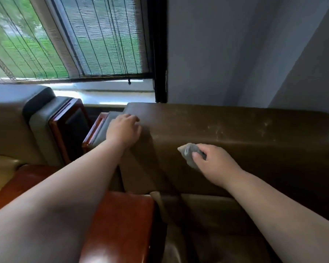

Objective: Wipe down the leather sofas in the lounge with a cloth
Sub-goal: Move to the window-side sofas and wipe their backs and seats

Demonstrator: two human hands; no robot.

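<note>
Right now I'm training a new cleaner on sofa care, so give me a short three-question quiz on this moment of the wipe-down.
1. True or false: the right hand grips the grey cloth against the brown sofa backrest.
2. Where does the left hand rest? A) on the window blind B) on the backrest's top left corner C) on the wooden armrest
3. Fill in: the pale dusty marks on the backrest lie to the ____ of the cloth as seen in the head view.

Key: 1 true; 2 B; 3 right
</note>
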